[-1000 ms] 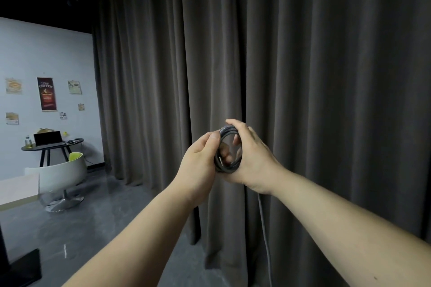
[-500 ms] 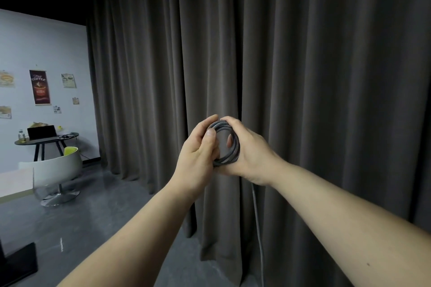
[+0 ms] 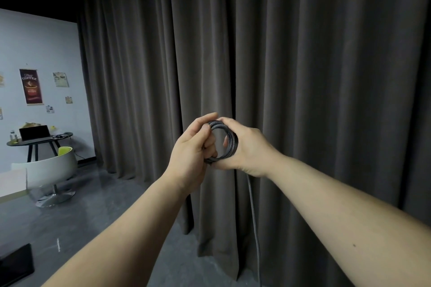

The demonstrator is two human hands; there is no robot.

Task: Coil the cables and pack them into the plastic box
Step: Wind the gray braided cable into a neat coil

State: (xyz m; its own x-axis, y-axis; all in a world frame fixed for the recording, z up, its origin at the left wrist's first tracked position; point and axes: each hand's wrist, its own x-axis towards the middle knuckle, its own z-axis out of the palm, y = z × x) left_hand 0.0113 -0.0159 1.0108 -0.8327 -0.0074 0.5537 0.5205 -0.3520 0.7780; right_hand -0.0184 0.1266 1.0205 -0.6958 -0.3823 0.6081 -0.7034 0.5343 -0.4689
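Where both hands meet at centre frame, I record a dark braided cable point(image 3: 229, 141) wound into a small coil and held in the air in front of the grey curtain point(image 3: 303, 65). My left hand point(image 3: 192, 150) pinches the coil's near-left edge, thumb on top and fingers curled beneath. My right hand point(image 3: 248, 149) grips the coil's right side, with fingers passing through the loop. One loose tail of the cable hangs straight down from beneath the right hand and runs out of frame at the bottom. Far left, against a pale wall, a round desk point(image 3: 39, 141) carries a laptop point(image 3: 35, 133); a white chair point(image 3: 50, 173) stands on the grey floor nearer to me.
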